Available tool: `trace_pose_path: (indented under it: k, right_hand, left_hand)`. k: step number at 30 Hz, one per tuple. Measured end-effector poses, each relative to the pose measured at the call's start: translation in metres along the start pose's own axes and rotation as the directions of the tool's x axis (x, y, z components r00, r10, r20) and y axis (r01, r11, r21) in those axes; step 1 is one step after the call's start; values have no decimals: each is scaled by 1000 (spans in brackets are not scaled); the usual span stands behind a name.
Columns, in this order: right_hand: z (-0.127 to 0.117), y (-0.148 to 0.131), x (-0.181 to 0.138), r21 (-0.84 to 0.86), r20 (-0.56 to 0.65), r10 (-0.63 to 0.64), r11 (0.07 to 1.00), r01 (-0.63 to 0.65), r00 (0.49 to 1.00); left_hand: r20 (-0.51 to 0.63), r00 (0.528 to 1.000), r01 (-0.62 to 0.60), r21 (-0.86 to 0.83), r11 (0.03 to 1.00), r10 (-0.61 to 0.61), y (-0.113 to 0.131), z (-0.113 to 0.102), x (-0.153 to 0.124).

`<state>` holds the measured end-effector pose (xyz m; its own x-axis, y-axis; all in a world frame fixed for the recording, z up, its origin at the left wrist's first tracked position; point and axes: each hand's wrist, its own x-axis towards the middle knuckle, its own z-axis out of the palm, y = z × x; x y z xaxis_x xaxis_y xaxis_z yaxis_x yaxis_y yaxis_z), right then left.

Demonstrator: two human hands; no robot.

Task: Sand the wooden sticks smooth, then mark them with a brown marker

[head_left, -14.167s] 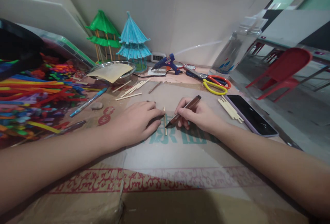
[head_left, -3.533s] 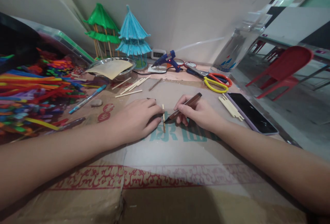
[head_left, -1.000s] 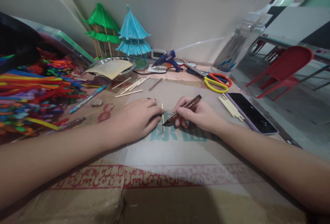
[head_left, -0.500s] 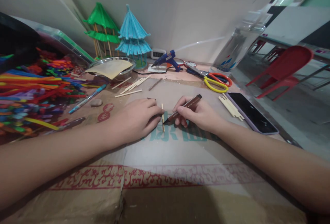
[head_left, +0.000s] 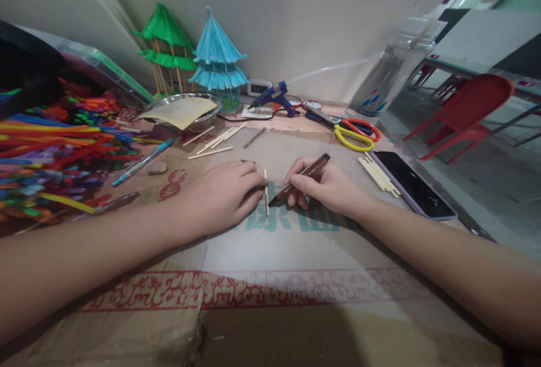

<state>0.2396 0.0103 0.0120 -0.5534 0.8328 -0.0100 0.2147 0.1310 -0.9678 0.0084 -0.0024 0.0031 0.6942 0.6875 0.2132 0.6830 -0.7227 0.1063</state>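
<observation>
My left hand [head_left: 231,192] lies on the cardboard with its fingers curled. Its fingertips hold a short thin wooden stick [head_left: 266,208] that points away from me. Pinched in my right hand [head_left: 325,184] is a brown marker [head_left: 315,169], tilted with its dark tip down at the lower part of the stick. Whether the tip touches the stick I cannot tell. Several loose wooden sticks [head_left: 217,139] lie beyond my left hand, and a bundle of pale sticks [head_left: 379,176] rests to the right of my right hand.
Colourful pipe cleaners [head_left: 54,147] crowd the left. At the back stand a green pavilion model [head_left: 167,31], a blue one [head_left: 217,45], a metal bowl [head_left: 207,122] and a glue gun [head_left: 274,96]. Scissors [head_left: 357,136], a phone [head_left: 416,186] and a clear bottle [head_left: 374,82] are on the right.
The marker's tip has shifted very slightly down and right along the stick. Both hands stay almost where they were, still holding the stick and the marker.
</observation>
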Motion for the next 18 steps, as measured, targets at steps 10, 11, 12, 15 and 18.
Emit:
trace_pose_path:
  k: [10,11,12,15,18]
  right_hand:
    - [1,2,2,-8,-80,-10,1000,9,997]
    - [1,2,2,-12,-84,-9,1000,8,996]
    - [1,2,2,-15,-85,-8,1000,7,996]
    - [1,2,2,-6,-72,-16,1000,16,997]
    - [0,3,1,3,-33,-20,1000,20,999]
  left_hand:
    - [-6,1000,-2,19,1000,2,0,-1,-1]
    - [-5,1000,0,18,1000,0,0,-1,0]
    - [-4,1000,3,17,1000,-3,0,-1,0]
    - [-5,1000,3,10,1000,-3,0,-1,0]
    - [-9,1000,2,7,1000,-2,0,0,1]
